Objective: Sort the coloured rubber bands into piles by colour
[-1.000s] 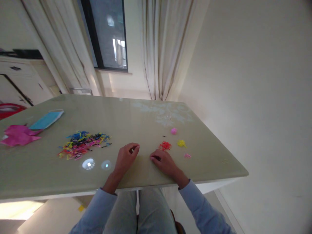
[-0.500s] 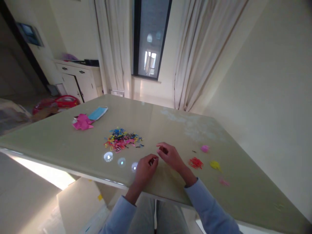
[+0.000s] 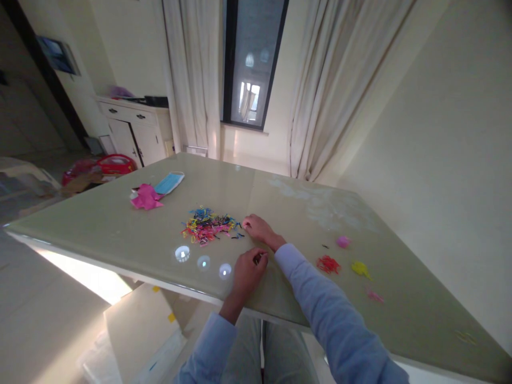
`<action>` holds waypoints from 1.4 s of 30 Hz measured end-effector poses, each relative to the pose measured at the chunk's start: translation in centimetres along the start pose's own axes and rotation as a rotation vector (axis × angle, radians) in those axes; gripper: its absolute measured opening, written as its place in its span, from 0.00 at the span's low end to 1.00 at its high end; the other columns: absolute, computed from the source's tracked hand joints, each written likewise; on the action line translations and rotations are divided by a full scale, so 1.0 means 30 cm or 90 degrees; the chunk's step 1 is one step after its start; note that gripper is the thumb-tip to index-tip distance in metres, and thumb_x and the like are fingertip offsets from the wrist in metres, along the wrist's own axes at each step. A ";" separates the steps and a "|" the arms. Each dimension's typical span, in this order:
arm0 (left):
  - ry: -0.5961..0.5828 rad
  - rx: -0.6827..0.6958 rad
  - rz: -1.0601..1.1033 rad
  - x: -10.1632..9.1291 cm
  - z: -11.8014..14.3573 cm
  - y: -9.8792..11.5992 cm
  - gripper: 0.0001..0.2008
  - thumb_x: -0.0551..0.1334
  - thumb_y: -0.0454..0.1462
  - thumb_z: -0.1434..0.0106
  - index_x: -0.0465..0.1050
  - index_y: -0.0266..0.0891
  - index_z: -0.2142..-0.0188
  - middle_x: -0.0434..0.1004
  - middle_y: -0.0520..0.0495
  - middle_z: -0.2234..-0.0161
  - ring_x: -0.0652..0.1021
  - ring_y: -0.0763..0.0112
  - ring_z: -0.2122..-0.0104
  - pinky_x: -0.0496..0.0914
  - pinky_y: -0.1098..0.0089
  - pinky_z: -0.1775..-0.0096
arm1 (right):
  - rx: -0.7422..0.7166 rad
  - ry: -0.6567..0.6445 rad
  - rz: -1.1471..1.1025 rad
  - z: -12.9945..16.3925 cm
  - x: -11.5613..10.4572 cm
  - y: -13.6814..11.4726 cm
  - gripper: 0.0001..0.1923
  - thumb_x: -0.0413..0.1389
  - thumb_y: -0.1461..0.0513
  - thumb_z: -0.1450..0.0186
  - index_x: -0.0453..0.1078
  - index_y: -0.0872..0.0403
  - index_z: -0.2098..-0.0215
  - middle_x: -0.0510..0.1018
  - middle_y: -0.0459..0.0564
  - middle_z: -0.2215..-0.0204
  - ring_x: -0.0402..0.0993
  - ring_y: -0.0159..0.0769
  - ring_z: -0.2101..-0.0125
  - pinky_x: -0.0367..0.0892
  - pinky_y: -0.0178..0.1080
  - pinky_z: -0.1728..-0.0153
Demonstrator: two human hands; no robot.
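A heap of small mixed-colour bands (image 3: 208, 225) lies on the pale green table (image 3: 120, 234). My right hand (image 3: 258, 228) reaches across to the heap's right edge, fingertips down on the table by a few loose black bands (image 3: 239, 235). My left hand (image 3: 248, 270) rests near the table's front edge with its fingers curled in; whether it holds anything I cannot tell. To the right lie small sorted piles: red (image 3: 328, 263), yellow (image 3: 360, 268), a pink clump (image 3: 343, 241) and a fainter pink pile (image 3: 375, 296).
A blue face mask (image 3: 169, 183) and a crumpled pink sheet (image 3: 145, 197) lie at the far left of the table. A white cabinet (image 3: 134, 130) and a red object (image 3: 108, 165) stand beyond it. Curtains and a dark window are behind; a wall runs along the right.
My right hand has moved left from beside the red pile, across my left hand, to the edge of the mixed heap. The view has swung left. The left hand stays curled near the front edge.
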State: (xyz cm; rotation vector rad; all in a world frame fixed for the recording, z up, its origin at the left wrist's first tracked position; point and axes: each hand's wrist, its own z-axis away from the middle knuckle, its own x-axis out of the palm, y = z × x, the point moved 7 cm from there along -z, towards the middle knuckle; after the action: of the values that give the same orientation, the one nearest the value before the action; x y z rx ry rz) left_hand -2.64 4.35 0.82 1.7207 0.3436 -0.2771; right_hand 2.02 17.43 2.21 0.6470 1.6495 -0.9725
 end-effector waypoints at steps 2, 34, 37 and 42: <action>0.003 0.000 0.003 -0.001 -0.001 -0.001 0.11 0.59 0.39 0.37 0.79 0.38 0.66 0.80 0.48 0.72 0.74 0.70 0.73 0.62 0.71 0.68 | -0.007 -0.001 0.018 0.019 -0.007 -0.001 0.12 0.47 0.65 0.30 0.74 0.56 0.61 0.75 0.51 0.60 0.70 0.33 0.61 0.61 0.32 0.62; 0.026 0.000 0.047 -0.025 -0.012 -0.014 0.17 0.58 0.47 0.41 0.78 0.37 0.65 0.77 0.49 0.74 0.74 0.69 0.74 0.66 0.71 0.69 | 0.134 0.328 -1.197 0.576 -0.221 -0.058 0.13 0.66 0.57 0.42 0.67 0.51 0.68 0.69 0.40 0.71 0.55 0.22 0.81 0.57 0.29 0.80; 0.034 0.007 0.057 -0.032 -0.013 -0.012 0.17 0.59 0.47 0.41 0.78 0.37 0.66 0.78 0.48 0.73 0.75 0.69 0.73 0.67 0.71 0.68 | 0.161 0.352 -1.160 0.621 -0.218 -0.012 0.14 0.67 0.56 0.44 0.66 0.51 0.68 0.70 0.41 0.71 0.56 0.22 0.81 0.57 0.30 0.80; 0.031 0.003 0.050 -0.037 -0.017 -0.018 0.18 0.59 0.49 0.41 0.78 0.36 0.66 0.78 0.48 0.73 0.75 0.68 0.73 0.67 0.71 0.68 | 0.218 0.414 -1.055 0.779 -0.224 0.127 0.15 0.67 0.55 0.45 0.68 0.52 0.68 0.70 0.41 0.72 0.57 0.22 0.81 0.56 0.29 0.80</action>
State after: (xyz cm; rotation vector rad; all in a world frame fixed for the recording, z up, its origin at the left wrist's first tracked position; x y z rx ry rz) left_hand -3.87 4.87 0.83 1.7437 0.3108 -0.1785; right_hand 19.05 -0.10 5.17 -0.4937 2.5741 -2.3906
